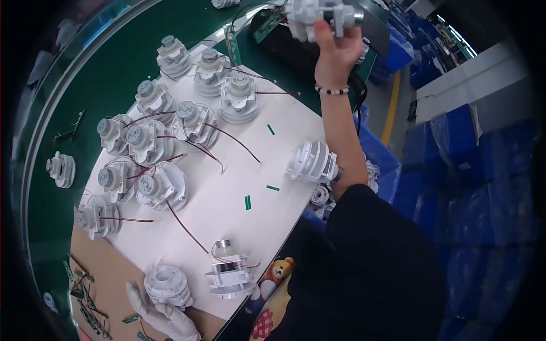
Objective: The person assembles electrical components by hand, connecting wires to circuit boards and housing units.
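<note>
My right hand (pixel 339 48) is raised at the top, closed around a white plastic motor assembly (pixel 318 16) with a silver end. A beaded bracelet circles that wrist. At the lower left, my left hand (pixel 165 319) wears a white glove. Its fingers curve round the lower side of a white round plastic housing (pixel 169 284) that has a hole in its top. To the right of this housing stands another motor assembly (pixel 230 273) with a thin wire. Under my right forearm a ribbed white assembly (pixel 311 161) lies on its side.
Several wired motor assemblies (pixel 193 119) crowd the left of the white board (pixel 244 148). Small green strips (pixel 247 202) lie on it. Wired circuit boards (pixel 88 310) sit on brown cardboard (pixel 108 258). A blue bin (pixel 387 165) of white parts stands right of the table.
</note>
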`<action>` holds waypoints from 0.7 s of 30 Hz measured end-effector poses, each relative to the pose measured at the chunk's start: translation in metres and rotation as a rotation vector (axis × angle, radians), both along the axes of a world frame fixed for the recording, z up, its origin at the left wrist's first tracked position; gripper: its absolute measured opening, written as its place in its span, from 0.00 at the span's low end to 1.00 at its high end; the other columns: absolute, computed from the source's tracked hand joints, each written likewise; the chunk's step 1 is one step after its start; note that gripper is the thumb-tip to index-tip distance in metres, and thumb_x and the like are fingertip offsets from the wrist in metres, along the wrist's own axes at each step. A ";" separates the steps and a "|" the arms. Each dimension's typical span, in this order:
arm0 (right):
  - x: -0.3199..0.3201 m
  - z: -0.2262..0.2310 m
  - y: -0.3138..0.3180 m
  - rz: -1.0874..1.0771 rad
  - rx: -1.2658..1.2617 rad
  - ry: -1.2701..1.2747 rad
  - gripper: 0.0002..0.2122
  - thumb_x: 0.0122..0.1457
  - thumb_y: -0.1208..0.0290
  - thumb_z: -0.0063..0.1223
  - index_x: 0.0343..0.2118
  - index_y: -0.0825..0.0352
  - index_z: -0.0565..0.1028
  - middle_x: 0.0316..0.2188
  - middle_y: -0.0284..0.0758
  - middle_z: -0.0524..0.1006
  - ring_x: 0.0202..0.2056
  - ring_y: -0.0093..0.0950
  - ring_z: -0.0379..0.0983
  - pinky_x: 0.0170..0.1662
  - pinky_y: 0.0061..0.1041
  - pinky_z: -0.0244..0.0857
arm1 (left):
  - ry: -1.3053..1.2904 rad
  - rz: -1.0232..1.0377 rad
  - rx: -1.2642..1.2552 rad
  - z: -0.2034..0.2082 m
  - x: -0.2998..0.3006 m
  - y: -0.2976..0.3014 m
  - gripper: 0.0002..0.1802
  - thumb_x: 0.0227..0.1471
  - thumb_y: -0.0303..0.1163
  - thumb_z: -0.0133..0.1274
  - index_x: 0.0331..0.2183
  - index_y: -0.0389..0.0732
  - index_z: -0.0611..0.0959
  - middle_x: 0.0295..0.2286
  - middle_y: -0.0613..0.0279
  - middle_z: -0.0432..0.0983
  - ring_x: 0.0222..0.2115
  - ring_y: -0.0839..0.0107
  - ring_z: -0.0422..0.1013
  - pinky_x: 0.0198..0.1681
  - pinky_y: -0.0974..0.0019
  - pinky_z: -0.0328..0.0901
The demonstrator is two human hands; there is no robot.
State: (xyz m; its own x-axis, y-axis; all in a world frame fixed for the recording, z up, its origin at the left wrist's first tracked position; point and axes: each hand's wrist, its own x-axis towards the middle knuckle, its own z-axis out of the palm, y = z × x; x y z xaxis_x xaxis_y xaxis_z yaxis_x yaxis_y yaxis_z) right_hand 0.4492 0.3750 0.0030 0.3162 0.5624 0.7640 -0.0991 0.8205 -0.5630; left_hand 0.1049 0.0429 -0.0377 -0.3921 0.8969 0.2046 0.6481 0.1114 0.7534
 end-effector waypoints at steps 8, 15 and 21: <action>0.030 0.006 0.005 0.311 0.042 0.147 0.16 0.49 0.81 0.53 0.42 0.69 0.66 0.37 0.31 0.71 0.37 0.20 0.68 0.40 0.17 0.63 | 0.096 0.029 -0.010 -0.006 -0.005 0.001 0.30 0.57 0.44 0.31 0.52 0.30 0.55 0.51 0.44 0.53 0.53 0.55 0.52 0.56 0.57 0.48; 0.059 0.051 -0.012 0.144 -0.335 -0.431 0.24 0.45 0.81 0.58 0.47 0.72 0.63 0.40 0.35 0.71 0.41 0.24 0.69 0.44 0.22 0.64 | 0.089 0.004 -0.025 -0.003 0.000 0.000 0.35 0.56 0.52 0.30 0.53 0.31 0.54 0.52 0.46 0.51 0.53 0.54 0.52 0.54 0.54 0.52; 0.048 0.090 0.015 0.112 -0.298 -0.539 0.26 0.43 0.80 0.59 0.47 0.72 0.63 0.41 0.36 0.71 0.42 0.24 0.69 0.45 0.23 0.64 | -0.044 0.022 0.046 -0.010 0.005 0.005 0.30 0.57 0.43 0.32 0.53 0.31 0.54 0.53 0.46 0.51 0.53 0.55 0.52 0.55 0.57 0.48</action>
State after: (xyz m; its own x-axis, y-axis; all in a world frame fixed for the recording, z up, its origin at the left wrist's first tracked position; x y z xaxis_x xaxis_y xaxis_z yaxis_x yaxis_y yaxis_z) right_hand 0.4967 0.3903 0.0931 -0.1433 0.7834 0.6047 0.1869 0.6215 -0.7608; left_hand 0.1103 0.0481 -0.0481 -0.4211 0.8780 0.2276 0.6120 0.0898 0.7857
